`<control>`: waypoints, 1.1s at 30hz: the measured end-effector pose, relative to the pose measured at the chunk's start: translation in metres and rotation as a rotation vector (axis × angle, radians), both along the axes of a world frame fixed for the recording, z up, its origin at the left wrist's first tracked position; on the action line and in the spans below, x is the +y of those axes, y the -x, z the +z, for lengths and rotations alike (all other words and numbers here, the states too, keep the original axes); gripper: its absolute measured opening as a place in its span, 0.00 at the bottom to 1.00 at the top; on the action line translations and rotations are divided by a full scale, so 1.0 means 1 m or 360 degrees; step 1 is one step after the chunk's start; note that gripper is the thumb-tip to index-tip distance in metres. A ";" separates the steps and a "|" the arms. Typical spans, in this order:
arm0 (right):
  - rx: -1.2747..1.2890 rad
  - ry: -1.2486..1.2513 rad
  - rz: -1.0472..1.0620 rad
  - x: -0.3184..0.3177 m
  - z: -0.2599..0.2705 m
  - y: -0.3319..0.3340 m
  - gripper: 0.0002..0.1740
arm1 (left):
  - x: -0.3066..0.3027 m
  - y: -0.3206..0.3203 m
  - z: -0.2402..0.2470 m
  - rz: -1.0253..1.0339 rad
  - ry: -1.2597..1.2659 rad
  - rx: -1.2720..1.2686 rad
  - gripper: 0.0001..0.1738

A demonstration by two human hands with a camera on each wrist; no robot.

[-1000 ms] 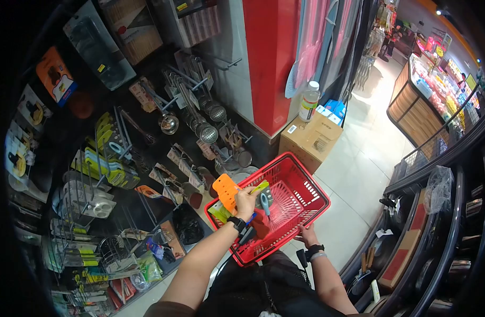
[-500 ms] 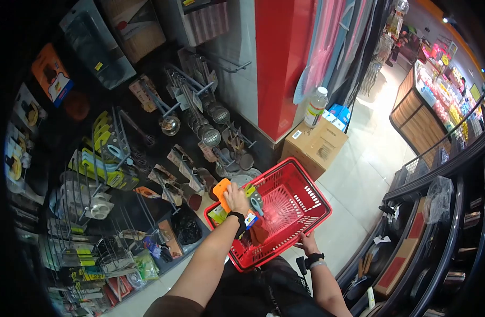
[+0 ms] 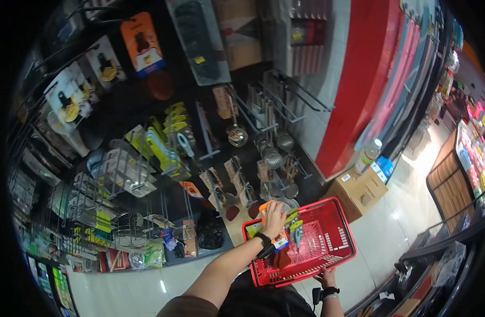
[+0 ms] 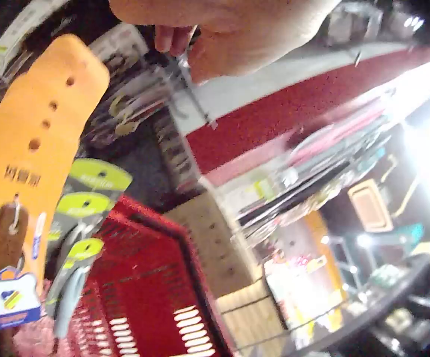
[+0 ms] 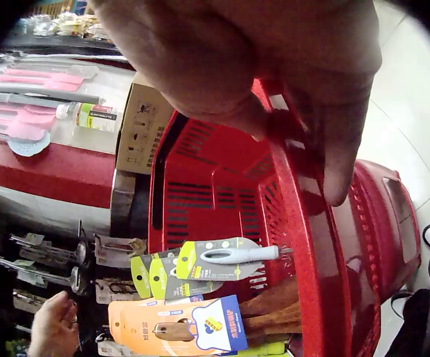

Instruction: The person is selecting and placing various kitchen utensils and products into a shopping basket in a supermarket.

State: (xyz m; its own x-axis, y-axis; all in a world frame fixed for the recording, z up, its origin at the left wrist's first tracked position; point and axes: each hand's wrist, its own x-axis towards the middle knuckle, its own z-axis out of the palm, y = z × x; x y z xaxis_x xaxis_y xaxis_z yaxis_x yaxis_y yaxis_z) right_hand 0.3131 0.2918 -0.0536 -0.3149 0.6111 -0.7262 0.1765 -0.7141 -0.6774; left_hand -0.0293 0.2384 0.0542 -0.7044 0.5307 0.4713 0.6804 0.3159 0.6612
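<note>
A red basket [image 3: 335,253] hangs in front of the body, its rim gripped by my right hand [image 3: 327,277]; in the right wrist view, the right hand's [image 5: 274,67] thumb and fingers lie on either side of that rim. Orange-carded packages [image 5: 152,327] stand in the basket beside several green-and-grey carded tools [image 5: 233,256] with pale blue handles. My left hand [image 3: 274,221] is over the orange cards in the head view. A gap shows between the left hand [image 5: 55,327] and the cards in the right wrist view, its fingers loosely bent with nothing in them.
Racks of hanging ladles and strainers [image 3: 273,157] and green-carded tools [image 3: 160,148] fill the wall ahead and left. A cardboard box [image 3: 356,191] with a bottle [image 3: 368,157] on it stands beyond the basket, by a red pillar [image 3: 361,79]. Shelving runs along the right.
The head view has swung left, bringing more of the wall racks in. My left hand has let go of the orange cards, which stand in the basket. The right hand keeps its grip.
</note>
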 end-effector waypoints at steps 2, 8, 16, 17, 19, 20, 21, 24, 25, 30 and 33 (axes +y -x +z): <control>0.0019 0.0017 -0.0006 0.001 0.001 0.000 0.26 | -0.024 0.017 0.060 0.0097 -0.0292 -0.0075 0.11; -0.0031 0.0043 -0.0011 0.002 -0.002 0.000 0.27 | -0.101 0.134 0.160 0.0707 -0.0705 0.0089 0.15; -0.0065 0.0054 0.0004 0.008 -0.022 -0.004 0.21 | -0.140 0.245 0.232 0.0678 -0.0411 0.0561 0.36; -0.0061 0.0048 -0.0001 0.008 -0.026 -0.005 0.21 | -0.139 0.250 0.238 0.0617 -0.0367 0.0427 0.37; -0.0065 0.0074 -0.0047 0.008 -0.027 -0.006 0.22 | -0.140 0.263 0.242 0.0596 -0.0345 0.0519 0.35; -0.0065 0.0072 -0.0059 0.008 -0.028 -0.007 0.22 | -0.141 0.267 0.241 0.0564 -0.0252 0.0463 0.32; -0.0058 0.0035 -0.0037 0.006 -0.025 -0.007 0.22 | -0.141 0.269 0.242 0.0530 -0.0157 0.0407 0.29; -0.0055 -0.0022 -0.0028 0.003 -0.018 -0.004 0.23 | -0.137 0.274 0.242 0.0587 -0.0186 0.0534 0.21; -0.0059 -0.0046 -0.0023 0.002 -0.016 -0.004 0.23 | -0.137 0.276 0.241 0.0603 -0.0188 0.0522 0.19; -0.0068 0.0036 -0.0072 0.004 -0.019 -0.005 0.32 | -0.134 0.246 0.259 0.0771 -0.0412 0.0198 0.11; -0.0059 0.0009 -0.0049 0.003 -0.016 -0.004 0.32 | -0.141 0.236 0.253 0.0770 -0.0433 0.0195 0.11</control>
